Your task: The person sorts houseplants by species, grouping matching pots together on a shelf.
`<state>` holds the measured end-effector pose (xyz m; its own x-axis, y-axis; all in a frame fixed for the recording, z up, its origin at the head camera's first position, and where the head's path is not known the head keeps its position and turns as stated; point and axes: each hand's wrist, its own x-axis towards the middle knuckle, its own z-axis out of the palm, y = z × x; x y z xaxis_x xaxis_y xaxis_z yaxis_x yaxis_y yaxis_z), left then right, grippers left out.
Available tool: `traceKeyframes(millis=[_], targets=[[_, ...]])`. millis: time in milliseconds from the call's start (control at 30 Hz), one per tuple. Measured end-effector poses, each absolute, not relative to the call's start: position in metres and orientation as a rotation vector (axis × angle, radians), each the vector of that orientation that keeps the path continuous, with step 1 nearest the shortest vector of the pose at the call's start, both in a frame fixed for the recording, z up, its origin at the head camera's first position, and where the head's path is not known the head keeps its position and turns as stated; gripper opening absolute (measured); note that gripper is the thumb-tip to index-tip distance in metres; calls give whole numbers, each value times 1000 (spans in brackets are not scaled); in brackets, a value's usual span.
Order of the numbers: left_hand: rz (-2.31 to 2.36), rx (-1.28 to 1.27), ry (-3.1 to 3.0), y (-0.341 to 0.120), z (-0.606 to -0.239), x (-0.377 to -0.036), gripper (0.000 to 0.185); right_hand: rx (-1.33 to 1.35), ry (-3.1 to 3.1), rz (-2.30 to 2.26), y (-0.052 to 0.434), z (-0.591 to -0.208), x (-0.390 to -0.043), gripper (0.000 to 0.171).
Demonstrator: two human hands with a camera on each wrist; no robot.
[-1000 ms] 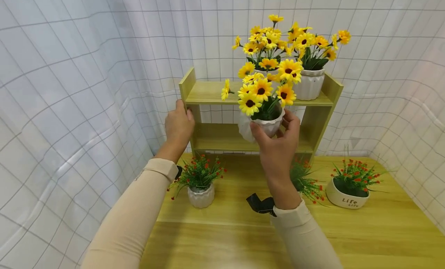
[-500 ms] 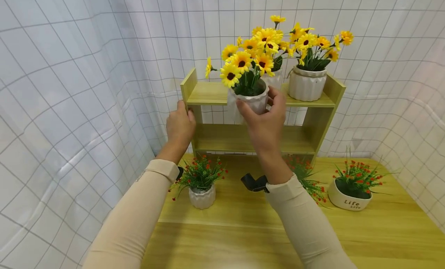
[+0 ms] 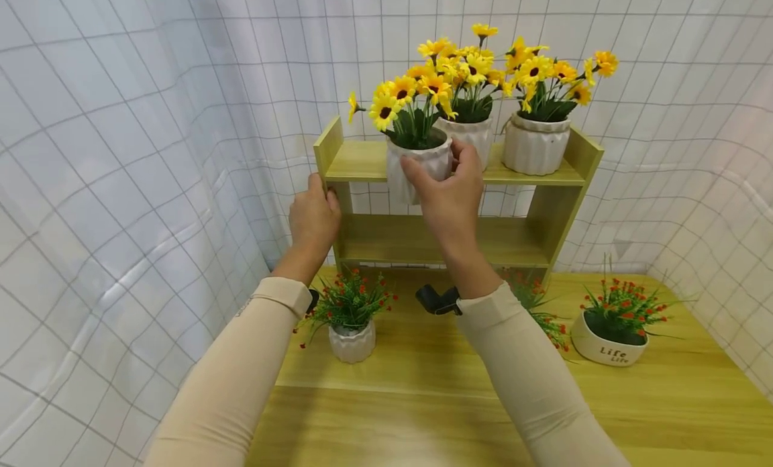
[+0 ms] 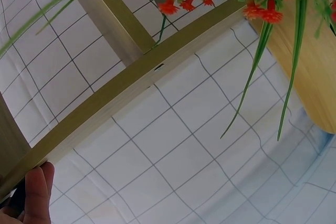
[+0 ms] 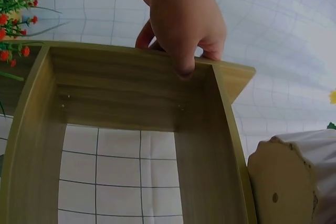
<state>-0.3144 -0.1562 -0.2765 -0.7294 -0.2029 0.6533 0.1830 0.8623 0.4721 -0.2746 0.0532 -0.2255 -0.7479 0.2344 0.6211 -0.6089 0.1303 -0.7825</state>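
Right hand fingers curl round the sunflower pot at the shelf, whose end the left hand grips

A white ribbed ceramic pot carries yellow sunflowers with dark brown centres. The two-tier wooden shelf is light yellow-green, the table a warm yellow wood grain. The white fabric backdrop bears a thin grey grid. The sleeves are beige.

A hand is seen gripping the shelf's top edge; a pot's base shows at the lower right.
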Motion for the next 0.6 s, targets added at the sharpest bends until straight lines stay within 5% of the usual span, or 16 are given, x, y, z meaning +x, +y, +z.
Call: traceKeyframes(millis=[600], targets=[[-678,46,-2309,-154,-275,-314,22,362,-1807,1598,45,-223,-299,70]])
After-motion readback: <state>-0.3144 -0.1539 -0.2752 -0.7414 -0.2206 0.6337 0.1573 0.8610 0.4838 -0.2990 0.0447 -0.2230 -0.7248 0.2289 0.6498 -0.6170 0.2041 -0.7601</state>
